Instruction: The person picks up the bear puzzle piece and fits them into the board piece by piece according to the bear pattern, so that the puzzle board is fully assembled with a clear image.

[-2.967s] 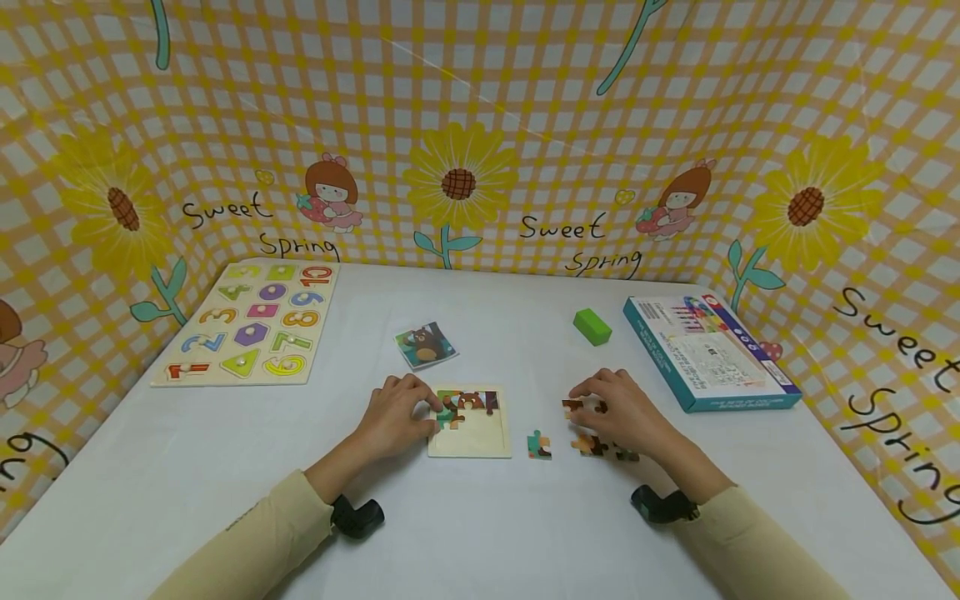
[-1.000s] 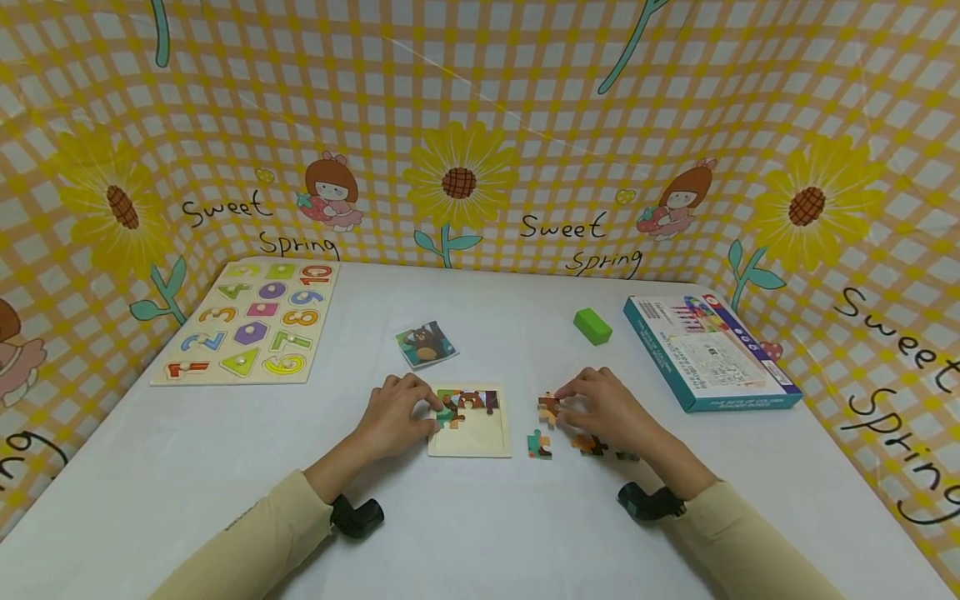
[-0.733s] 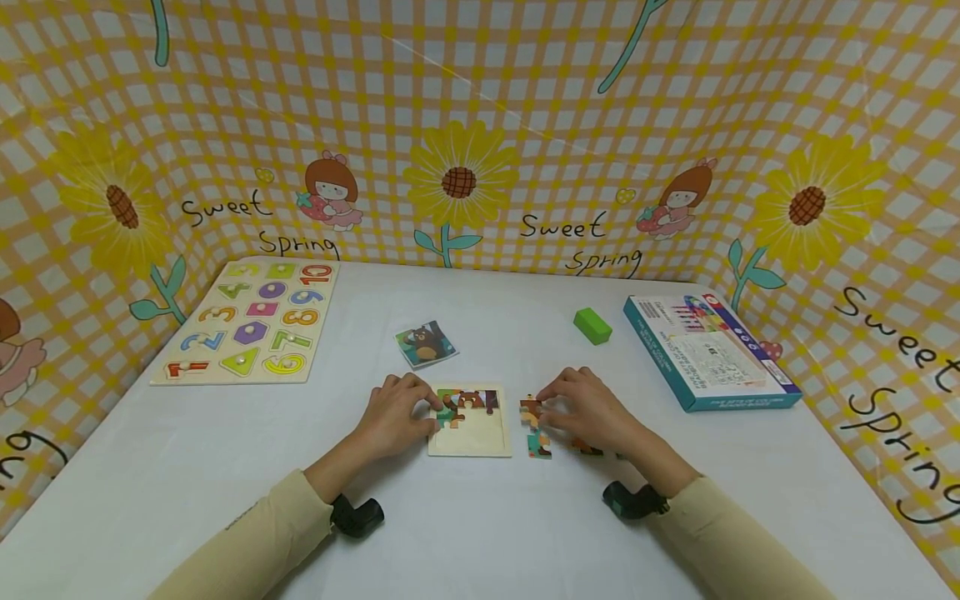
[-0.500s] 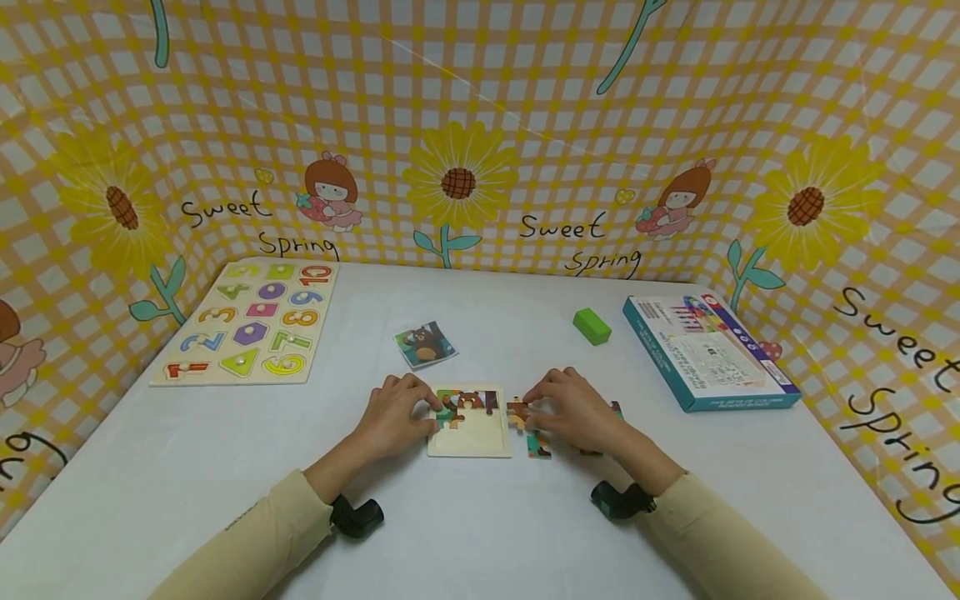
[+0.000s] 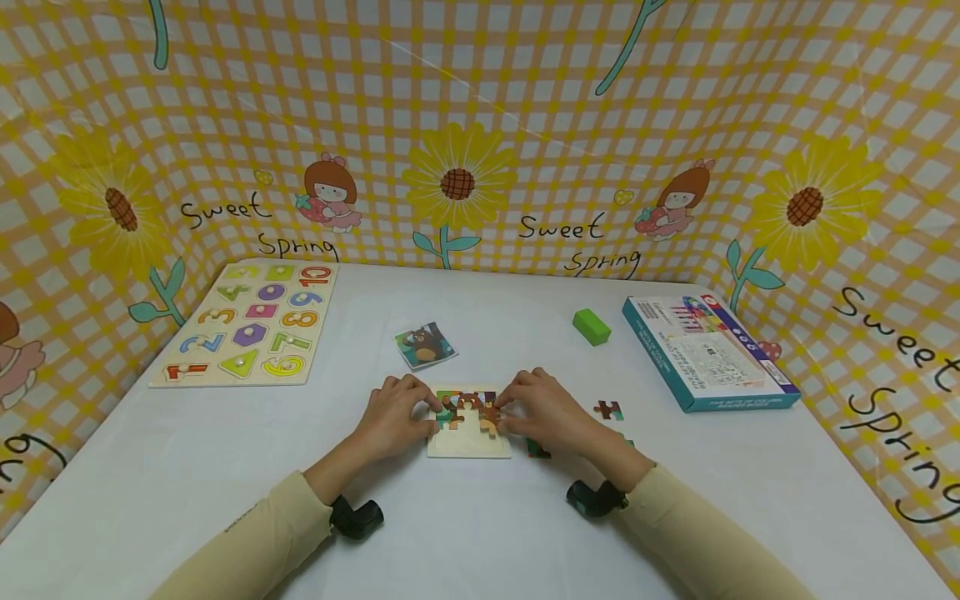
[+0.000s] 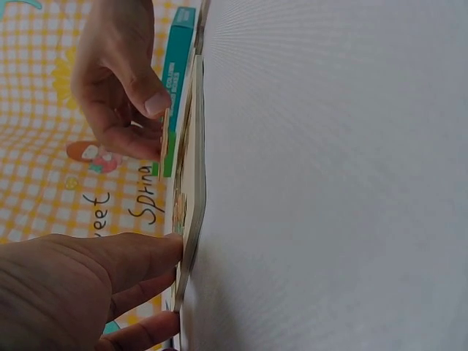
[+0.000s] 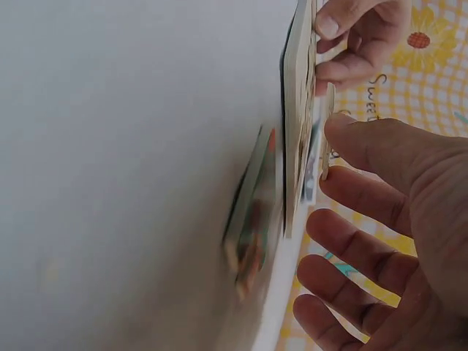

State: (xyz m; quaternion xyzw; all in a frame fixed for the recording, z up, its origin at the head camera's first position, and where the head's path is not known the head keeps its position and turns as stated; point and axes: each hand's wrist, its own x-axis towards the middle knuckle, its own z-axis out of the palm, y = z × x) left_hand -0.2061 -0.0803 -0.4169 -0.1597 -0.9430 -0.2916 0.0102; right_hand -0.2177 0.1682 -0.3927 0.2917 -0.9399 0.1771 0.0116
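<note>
Pinching: right hand (image 5: 546, 408), clamped on bear piece (image 5: 490, 418) | over puzzle tray (image 5: 467, 447), right half, long axis near-to-far | left hand (image 5: 393, 412) touching tray's left edge

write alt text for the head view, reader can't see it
A person's right grip pinches a bear-patterned puzzle piece over a partly filled wooden tray while the left grip holds the tray's left edge. Farther back, a bear card and green block lie between a number board and a teal box.
</note>
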